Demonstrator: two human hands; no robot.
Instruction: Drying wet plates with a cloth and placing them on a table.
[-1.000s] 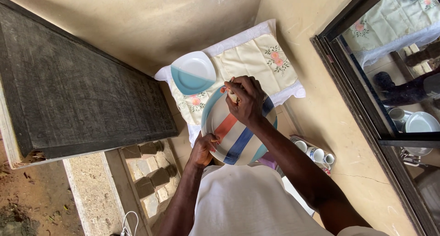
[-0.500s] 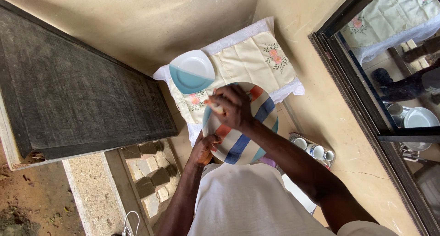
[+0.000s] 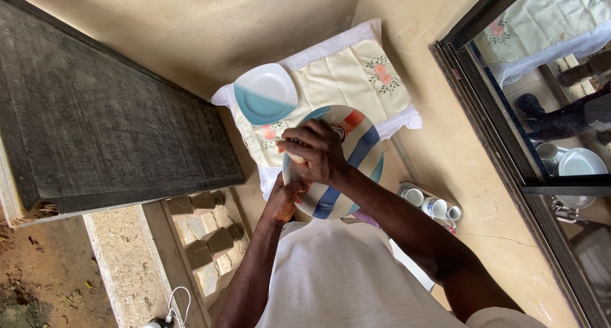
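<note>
So I'm looking straight down at the striped plate (image 3: 344, 165), a round one with orange, blue and teal bands, and I'll place everything off that. My left hand (image 3: 284, 200) has its grip wrapped on the plate's near-left rim, holding it up off the surface. My right hand (image 3: 316, 151) sits on top of the plate toward its left side, grip clenched around a small pale thing (image 3: 294, 156) pressed against the face; can't tell what it is, too much finger over it. Right under and beyond the plate is a cream cloth (image 3: 353, 79) with pink flower embroidery, spread over a white pad. On that cloth, just past the plate's far-left edge, sits a squarish white and blue dish (image 3: 264, 93), not touching the plate. Off to the plate's near-right, down low, there's a little tray of white cups (image 3: 433, 207). A dark wooden slab (image 3: 95, 124) runs well off to the left.
</note>
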